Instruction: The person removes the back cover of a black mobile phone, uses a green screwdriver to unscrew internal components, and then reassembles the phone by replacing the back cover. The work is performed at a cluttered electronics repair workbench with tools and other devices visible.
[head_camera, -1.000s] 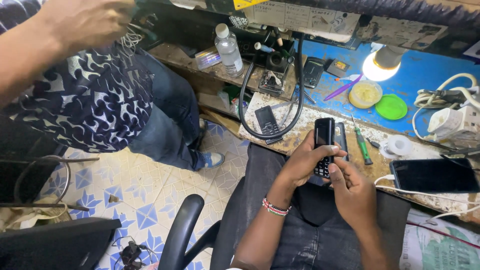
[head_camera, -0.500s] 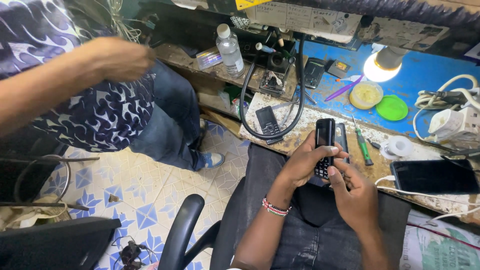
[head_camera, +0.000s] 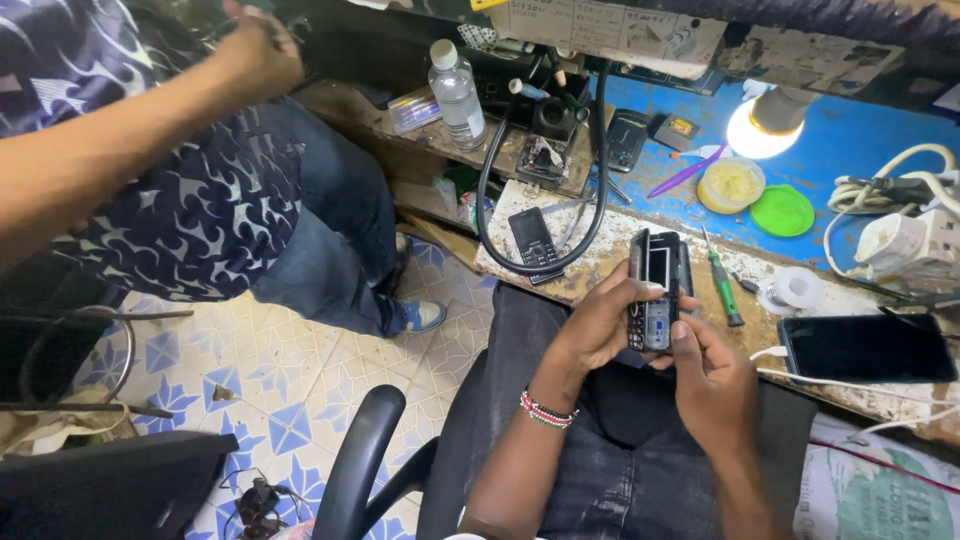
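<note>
A small black keypad phone with its cover off (head_camera: 655, 295) is gripped upright, long axis pointing away, by the left hand (head_camera: 600, 325). The right hand (head_camera: 715, 380) is closed on its lower edge, thumb on the keypad.

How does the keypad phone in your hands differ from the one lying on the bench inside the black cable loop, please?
The opened keypad phone is gripped by the left hand and right hand; the black keypad phone lies untouched on the bench. The held one has its front cover off, showing bare inner parts; the lying one looks whole. The held one stands nearly upright; the other lies flat. Both are small bar phones.
</note>
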